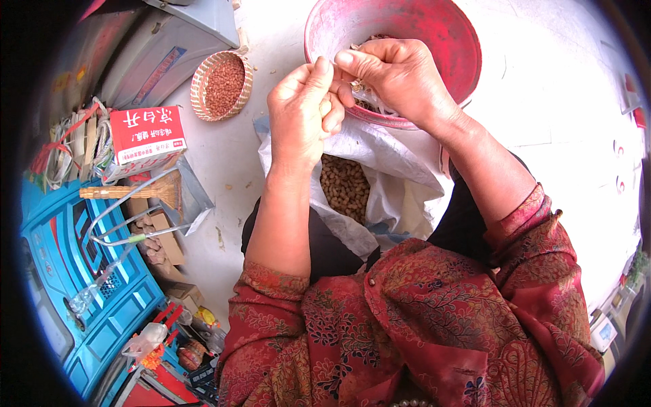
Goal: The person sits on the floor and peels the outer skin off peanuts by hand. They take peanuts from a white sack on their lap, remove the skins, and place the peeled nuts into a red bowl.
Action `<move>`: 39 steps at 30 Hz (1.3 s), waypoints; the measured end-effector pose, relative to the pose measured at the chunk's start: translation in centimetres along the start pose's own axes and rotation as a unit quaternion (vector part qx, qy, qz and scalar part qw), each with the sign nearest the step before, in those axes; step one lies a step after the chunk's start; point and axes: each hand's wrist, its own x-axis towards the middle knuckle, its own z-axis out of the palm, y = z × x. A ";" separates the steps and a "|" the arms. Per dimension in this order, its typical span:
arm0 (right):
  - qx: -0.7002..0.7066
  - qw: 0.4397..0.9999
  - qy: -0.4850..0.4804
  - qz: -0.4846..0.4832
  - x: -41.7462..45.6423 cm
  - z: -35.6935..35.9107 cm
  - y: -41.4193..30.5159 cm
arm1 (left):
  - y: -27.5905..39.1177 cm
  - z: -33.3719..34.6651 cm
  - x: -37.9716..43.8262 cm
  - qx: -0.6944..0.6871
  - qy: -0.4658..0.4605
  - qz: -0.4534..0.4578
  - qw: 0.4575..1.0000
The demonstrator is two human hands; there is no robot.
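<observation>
My left hand (304,109) is curled, with what looks like an unshelled peanut (326,107) tucked in its fingers. Thumb and forefinger of my right hand (407,76) are pinched together close to the left fingertips. Whatever may lie between the right fingers is too small or hidden to make out. Both hands are raised over the near rim of a red plastic tub (457,56), which has peanut shells (363,89) in it. Below them, between my knees, a white woven sack (402,163) gapes around unshelled peanuts (346,188).
A small woven basket (197,91) of shelled peanuts (224,86) stands left of the tub. Further left are a red-and-white carton (147,129), a straw hand broom (152,191), a metal dustpan (196,203) and a blue vehicle-like body (96,274). Scraps dot the pale floor (229,163).
</observation>
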 end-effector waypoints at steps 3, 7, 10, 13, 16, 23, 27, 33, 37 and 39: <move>-0.127 0.982 0.004 -0.138 -0.4 -0.1 0.5 | 0.2 -0.6 0.1 -0.006 -0.006 -0.027 1.000; -0.289 0.908 0.001 -0.303 -0.3 -0.3 1.6 | 0.4 -1.1 -0.1 -0.028 -0.042 -0.068 0.996; -0.305 0.918 -0.007 -0.254 -0.6 -0.4 1.3 | 0.6 -1.4 -0.2 -0.057 -0.053 -0.066 0.995; -0.271 0.927 0.012 -0.260 -0.9 -0.1 1.0 | 0.8 -1.4 -0.4 -0.063 -0.051 -0.043 0.996; -0.240 0.939 0.025 -0.243 -1.3 0.3 1.0 | 0.8 -1.4 -0.5 -0.048 -0.043 -0.021 0.998; -0.190 0.966 -0.007 -0.176 -1.2 0.2 0.7 | 0.3 -1.0 -0.9 0.037 -0.009 0.049 0.998; -0.207 0.961 -0.017 -0.183 -1.1 0.2 0.8 | 0.0 -0.7 -1.0 0.026 0.002 0.047 0.999; -0.220 0.961 -0.032 -0.165 -1.1 0.2 0.7 | -0.2 -0.5 -1.2 0.026 0.015 0.057 0.998; -0.103 0.988 -0.003 -0.116 -1.3 0.6 0.4 | 0.4 -1.1 -1.2 -0.057 -0.024 -0.015 0.998; -0.066 0.992 -0.002 -0.107 -1.2 0.6 0.3 | 0.6 -1.5 -1.1 -0.105 -0.055 -0.046 0.992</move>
